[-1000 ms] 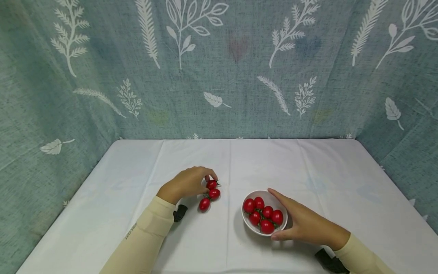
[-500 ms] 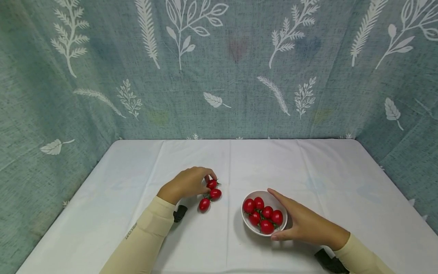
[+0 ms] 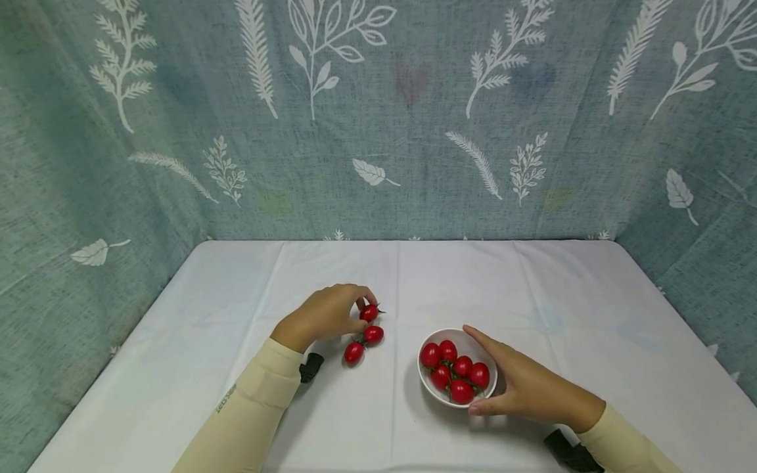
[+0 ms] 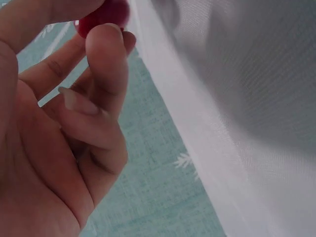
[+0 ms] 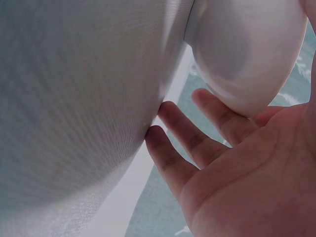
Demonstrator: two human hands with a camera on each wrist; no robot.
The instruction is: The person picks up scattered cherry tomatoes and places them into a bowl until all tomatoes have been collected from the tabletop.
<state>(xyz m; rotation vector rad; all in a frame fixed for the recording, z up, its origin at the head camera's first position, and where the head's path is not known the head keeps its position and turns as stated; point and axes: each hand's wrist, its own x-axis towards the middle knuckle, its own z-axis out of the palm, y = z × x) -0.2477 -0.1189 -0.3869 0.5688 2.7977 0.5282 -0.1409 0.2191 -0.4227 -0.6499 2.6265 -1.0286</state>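
Observation:
Thumb and fingertips of my left hand [image 3: 326,315] pinch a red cherry tomato [image 3: 369,313] with a green stem; in the left wrist view this tomato [image 4: 104,19] shows at the fingertips. Just nearer on the cloth lie a second cherry tomato [image 3: 374,334] and a third tomato [image 3: 353,354], close together. A small white bowl [image 3: 423,384] stands to the right with several cherry tomatoes [image 3: 462,391] in it. My right hand [image 3: 523,386] holds the bowl from its right side, thumb at the near rim and index finger at the far rim. The right wrist view shows the bowl's smooth outer wall [image 5: 256,59].
A white cloth [image 3: 248,394] with fold lines covers the table. Green-blue curtains [image 3: 378,131] with white leaf prints enclose its back and sides. Black wrist devices show under the left sleeve [image 3: 254,407] and the right sleeve [image 3: 627,440].
My left hand has shifted slightly up and to the right with the pinched tomato, which now sits apart from the other two. The right hand and the bowl have not moved.

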